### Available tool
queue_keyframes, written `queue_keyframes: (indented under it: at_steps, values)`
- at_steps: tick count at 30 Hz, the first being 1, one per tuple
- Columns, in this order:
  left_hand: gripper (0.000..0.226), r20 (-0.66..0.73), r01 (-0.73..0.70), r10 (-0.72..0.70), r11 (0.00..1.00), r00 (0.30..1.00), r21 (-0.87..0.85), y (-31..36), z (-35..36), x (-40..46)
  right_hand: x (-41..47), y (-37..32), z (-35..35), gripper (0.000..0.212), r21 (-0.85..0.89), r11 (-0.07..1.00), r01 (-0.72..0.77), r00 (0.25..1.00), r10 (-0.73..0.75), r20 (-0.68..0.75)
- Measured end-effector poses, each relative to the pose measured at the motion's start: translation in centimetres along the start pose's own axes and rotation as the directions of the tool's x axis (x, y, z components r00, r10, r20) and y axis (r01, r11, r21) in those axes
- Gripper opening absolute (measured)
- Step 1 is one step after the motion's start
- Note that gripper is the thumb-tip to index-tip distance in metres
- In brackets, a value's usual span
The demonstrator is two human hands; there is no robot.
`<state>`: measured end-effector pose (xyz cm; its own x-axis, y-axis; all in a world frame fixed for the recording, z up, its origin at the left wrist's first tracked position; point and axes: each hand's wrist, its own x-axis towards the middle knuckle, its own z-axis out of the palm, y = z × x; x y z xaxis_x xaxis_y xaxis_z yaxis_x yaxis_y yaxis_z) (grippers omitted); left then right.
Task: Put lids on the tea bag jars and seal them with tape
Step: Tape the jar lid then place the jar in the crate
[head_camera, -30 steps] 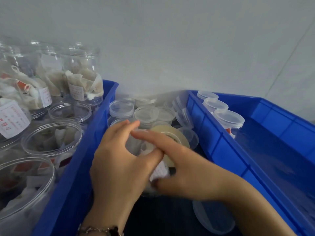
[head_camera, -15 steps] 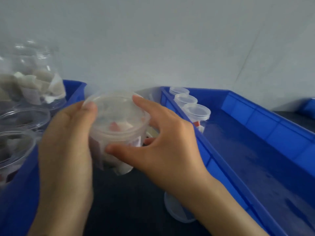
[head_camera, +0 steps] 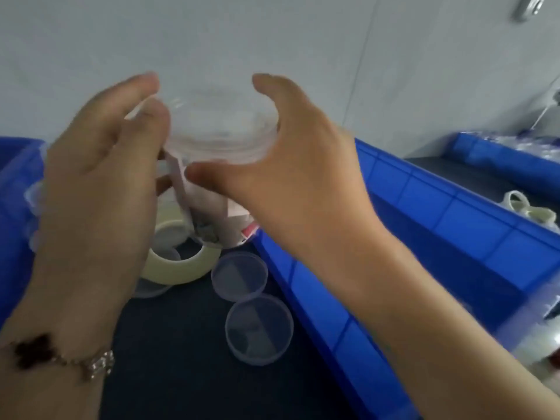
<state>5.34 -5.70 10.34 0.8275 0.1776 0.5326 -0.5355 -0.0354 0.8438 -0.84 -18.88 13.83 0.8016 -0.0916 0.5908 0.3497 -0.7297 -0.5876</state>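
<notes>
A clear tea bag jar (head_camera: 212, 213) with a clear lid (head_camera: 221, 128) on top is lifted in front of me, tilted, with paper tags and tea bags visible inside. My left hand (head_camera: 97, 189) grips its left side, fingers curled round the lid's edge. My right hand (head_camera: 291, 165) grips the lid from the right, thumb under the rim and fingers over the far edge. A roll of pale tape (head_camera: 178, 262) lies on the dark table below the jar. Two loose clear lids (head_camera: 239, 275) (head_camera: 259, 328) lie beside it.
A blue bin (head_camera: 424, 207) stretches along the right, its rim close under my right forearm. Another blue bin's wall (head_camera: 15, 189) is at the left. More tape rolls (head_camera: 533, 213) lie at the far right. A sealed jar's edge (head_camera: 542, 338) shows at the lower right. A white wall is behind.
Both hands have raised the jar higher and closer to the camera. The view has swung right and down, revealing the tape roll and loose lids underneath.
</notes>
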Motion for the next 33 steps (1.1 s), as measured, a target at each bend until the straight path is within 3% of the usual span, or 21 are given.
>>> queue_keyframes:
  at_steps: [4, 9, 12, 15, 19, 26, 31, 33]
  values:
    - [0.034, 0.236, -0.137, 0.125, 0.99, 0.964, 0.038, 1.9, 3.3, -0.5, 2.9, 2.0, -3.8, 0.085, -0.1, 0.992, -0.074, 0.997, 0.071, -0.032]
    - [0.043, 0.425, -0.14, 0.074, 0.982, 0.902, 0.126, 1.0, 7.5, 0.9, 5.0, 6.4, -5.0, 0.08, -0.218, 0.97, -0.108, 0.986, 0.076, -0.15]
    - [0.05, 0.495, -0.14, -0.062, 0.922, 0.867, 0.361, -1.6, 9.2, 1.1, 5.5, 10.3, -3.7, 0.065, -0.309, 0.928, -0.21, 0.977, 0.212, -0.028]
    - [0.053, 0.52, -0.104, -0.225, 0.842, 0.824, 0.529, -4.0, 10.0, 0.0, 4.4, 13.9, -1.9, 0.059, -0.203, 0.921, -0.333, 0.929, 0.358, 0.098]
    - [0.054, 0.495, -0.14, -0.325, 0.707, 0.806, 0.693, -5.6, 10.4, -1.5, 2.4, 16.4, 0.3, 0.084, -0.103, 0.914, -0.392, 0.888, 0.405, 0.218]
    - [0.052, 0.454, -0.22, -0.293, 0.581, 0.841, 0.784, -5.5, 11.2, -1.7, 2.6, 17.4, 1.2, 0.064, -0.141, 0.919, -0.368, 0.886, 0.393, 0.246]
    - [0.05, 0.446, -0.261, -0.274, 0.517, 0.852, 0.815, -6.0, 11.1, -2.8, 2.5, 17.2, 1.2, 0.063, -0.152, 0.925, -0.349, 0.889, 0.378, 0.259]
    - [0.05, 0.467, -0.335, -0.24, 0.438, 0.851, 0.834, -6.3, 11.0, -2.9, 2.5, 16.9, 0.9, 0.066, -0.168, 0.917, -0.361, 0.864, 0.397, 0.31]
